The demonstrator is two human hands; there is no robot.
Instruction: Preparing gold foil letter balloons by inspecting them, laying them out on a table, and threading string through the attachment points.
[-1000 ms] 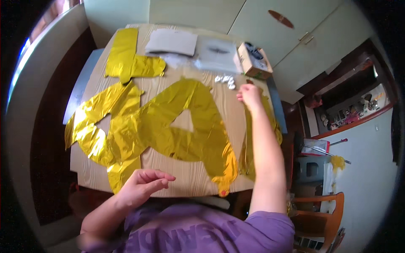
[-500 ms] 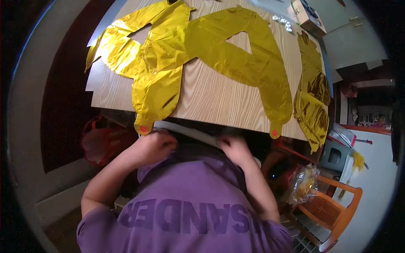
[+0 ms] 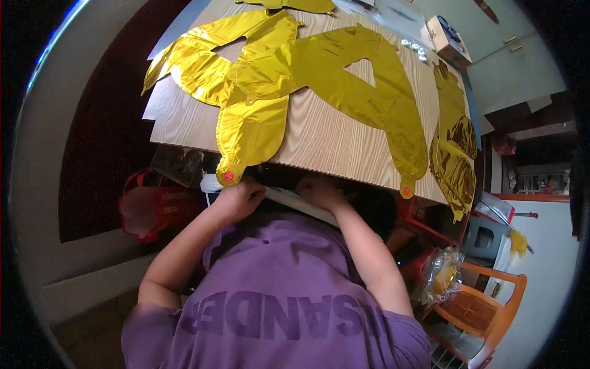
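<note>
Flat gold foil balloons (image 3: 261, 80) lie on a wood-grain table (image 3: 338, 135), and two tabs with red dots hang over its near edge. Below that edge a pale strip (image 3: 301, 203) runs across in front of my body. My left hand (image 3: 241, 200) is at the strip's left part, just under a balloon tab, its fingers curled inward; what they hold, if anything, is hidden. Farther right, my right hand (image 3: 318, 192) reaches into the shadow beneath the table edge, beside the strip. Its fingertips are too dark to make out.
More folded gold foil (image 3: 453, 147) lies along the table's right side. A cardboard box (image 3: 447, 42) stands at the far right corner. Below the table are a red bag (image 3: 150, 206) on the left and a wooden chair (image 3: 476, 304) on the right, with clear plastic packaging (image 3: 444, 273) by it.
My right hand has moved left and farther under the table edge. The left hand has shifted slightly right and forward. The whole view has tilted, showing another gold balloon at the far edge.
</note>
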